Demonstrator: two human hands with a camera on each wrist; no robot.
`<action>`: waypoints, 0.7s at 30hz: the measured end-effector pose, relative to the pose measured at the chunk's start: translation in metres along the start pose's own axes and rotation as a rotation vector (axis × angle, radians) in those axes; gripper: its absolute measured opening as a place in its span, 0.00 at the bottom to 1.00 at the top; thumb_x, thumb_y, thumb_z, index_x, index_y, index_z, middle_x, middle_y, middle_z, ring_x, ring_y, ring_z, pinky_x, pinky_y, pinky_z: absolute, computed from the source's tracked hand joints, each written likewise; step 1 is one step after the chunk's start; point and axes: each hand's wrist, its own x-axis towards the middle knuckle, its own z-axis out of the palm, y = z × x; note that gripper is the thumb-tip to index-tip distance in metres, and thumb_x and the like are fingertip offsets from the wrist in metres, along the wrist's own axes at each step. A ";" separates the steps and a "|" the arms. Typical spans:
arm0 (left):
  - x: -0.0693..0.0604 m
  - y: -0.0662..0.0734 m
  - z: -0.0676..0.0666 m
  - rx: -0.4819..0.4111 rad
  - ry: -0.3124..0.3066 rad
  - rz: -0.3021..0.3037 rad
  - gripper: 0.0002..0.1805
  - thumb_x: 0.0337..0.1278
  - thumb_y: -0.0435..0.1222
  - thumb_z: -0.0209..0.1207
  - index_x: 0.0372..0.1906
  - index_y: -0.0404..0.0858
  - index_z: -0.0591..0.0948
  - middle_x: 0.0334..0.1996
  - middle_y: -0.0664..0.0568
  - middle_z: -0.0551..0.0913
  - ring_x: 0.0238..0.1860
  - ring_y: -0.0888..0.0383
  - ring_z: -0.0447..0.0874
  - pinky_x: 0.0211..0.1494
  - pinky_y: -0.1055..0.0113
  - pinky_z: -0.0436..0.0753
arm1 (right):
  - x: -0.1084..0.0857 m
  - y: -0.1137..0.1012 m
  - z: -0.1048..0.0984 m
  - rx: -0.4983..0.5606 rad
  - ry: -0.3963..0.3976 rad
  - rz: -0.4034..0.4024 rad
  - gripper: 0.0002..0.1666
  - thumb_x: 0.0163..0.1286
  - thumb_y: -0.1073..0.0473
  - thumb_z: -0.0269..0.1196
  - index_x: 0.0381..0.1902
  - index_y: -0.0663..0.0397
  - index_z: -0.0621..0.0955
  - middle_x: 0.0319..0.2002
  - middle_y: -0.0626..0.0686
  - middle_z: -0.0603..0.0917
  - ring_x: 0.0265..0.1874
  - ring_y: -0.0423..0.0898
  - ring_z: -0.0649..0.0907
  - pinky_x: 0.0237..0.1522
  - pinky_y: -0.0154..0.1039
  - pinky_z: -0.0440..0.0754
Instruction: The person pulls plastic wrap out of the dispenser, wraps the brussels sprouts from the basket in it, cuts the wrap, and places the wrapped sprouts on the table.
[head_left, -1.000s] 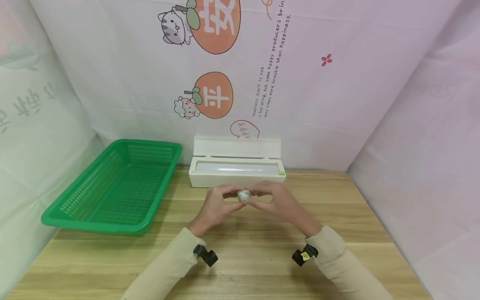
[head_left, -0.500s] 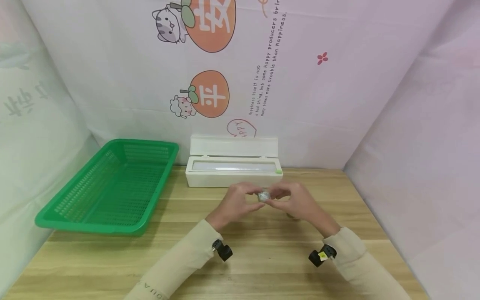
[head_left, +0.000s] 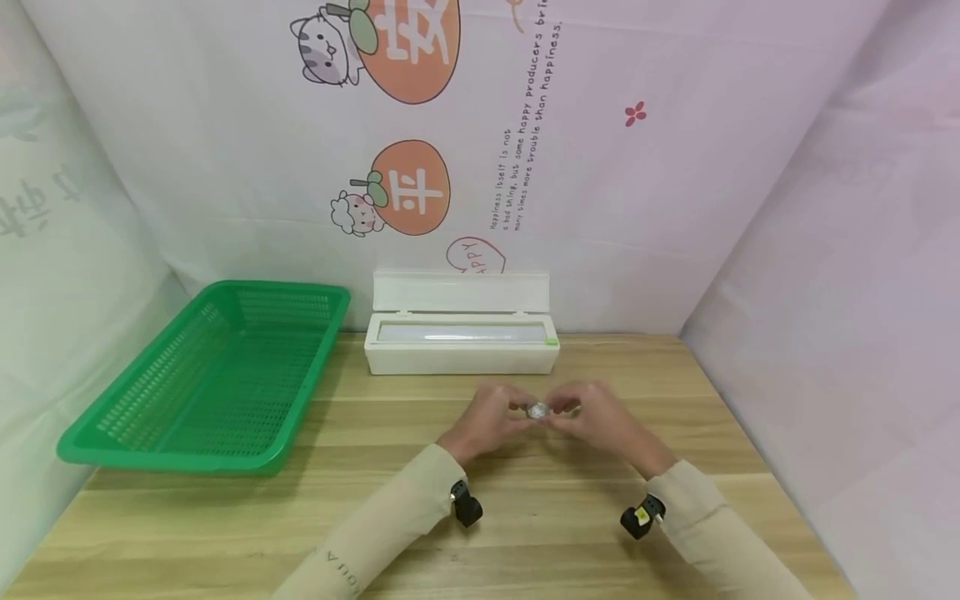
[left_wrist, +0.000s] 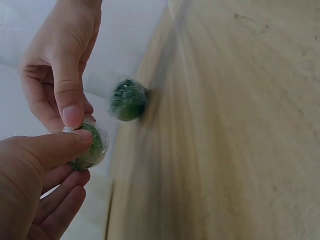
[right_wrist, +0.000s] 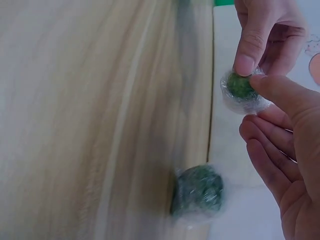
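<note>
Both hands hold one small round green piece wrapped in clear film [head_left: 537,411], above the table in front of the white box. The left hand [head_left: 487,423] pinches it between thumb and fingers from the left. From the right, the fingertips of the right hand [head_left: 596,421] pinch its other side. Close up in the left wrist view, the film on the wrapped green piece [left_wrist: 92,147] is crinkled and shiny. Lower down, a second wrapped green piece [right_wrist: 200,192] rests on the table in the right wrist view, blurred; I cannot make it out in the head view.
A long white box [head_left: 461,358] with its lid raised stands at the back of the wooden table [head_left: 525,558], a clear roll or window inside. On the left sits a green plastic basket [head_left: 300,417]. Printed white cloth [head_left: 600,208] hangs behind and at both sides.
Both hands have moved right together with the wrapped piece, and come slightly lower and nearer in the head view. The head view itself has shifted a little. The grip stays on the piece.
</note>
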 end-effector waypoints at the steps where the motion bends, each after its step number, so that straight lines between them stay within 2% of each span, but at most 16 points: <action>1: 0.000 -0.002 0.003 -0.001 -0.005 -0.008 0.11 0.60 0.38 0.75 0.47 0.42 0.93 0.46 0.53 0.94 0.45 0.61 0.91 0.52 0.67 0.91 | 0.000 0.003 0.001 -0.007 -0.007 -0.001 0.07 0.66 0.57 0.76 0.42 0.46 0.91 0.40 0.45 0.93 0.38 0.38 0.89 0.45 0.46 0.93; 7: 0.000 -0.012 0.020 0.009 -0.009 -0.036 0.13 0.59 0.41 0.76 0.48 0.42 0.93 0.46 0.54 0.94 0.46 0.64 0.92 0.51 0.72 0.89 | -0.003 0.015 0.008 -0.052 -0.032 -0.009 0.08 0.65 0.56 0.77 0.42 0.46 0.91 0.41 0.45 0.93 0.36 0.36 0.88 0.42 0.38 0.92; 13: 0.002 -0.014 0.028 0.003 -0.001 -0.042 0.14 0.58 0.43 0.76 0.48 0.43 0.93 0.45 0.55 0.94 0.44 0.67 0.92 0.48 0.80 0.85 | -0.003 0.020 0.011 -0.099 -0.034 0.000 0.08 0.65 0.55 0.78 0.41 0.46 0.91 0.40 0.45 0.93 0.36 0.37 0.89 0.41 0.38 0.92; 17: 0.001 -0.014 0.028 0.017 -0.002 -0.048 0.14 0.59 0.43 0.76 0.48 0.43 0.92 0.46 0.54 0.94 0.46 0.65 0.92 0.52 0.77 0.86 | -0.002 0.019 0.010 -0.119 -0.052 0.010 0.09 0.65 0.54 0.78 0.42 0.46 0.91 0.41 0.44 0.93 0.37 0.37 0.88 0.41 0.36 0.91; 21: -0.002 -0.011 0.022 0.050 -0.035 -0.071 0.18 0.56 0.39 0.78 0.51 0.40 0.91 0.49 0.51 0.93 0.52 0.58 0.92 0.59 0.69 0.88 | -0.002 0.017 0.007 -0.132 -0.072 0.009 0.15 0.64 0.54 0.78 0.47 0.50 0.90 0.45 0.49 0.93 0.41 0.43 0.90 0.44 0.38 0.92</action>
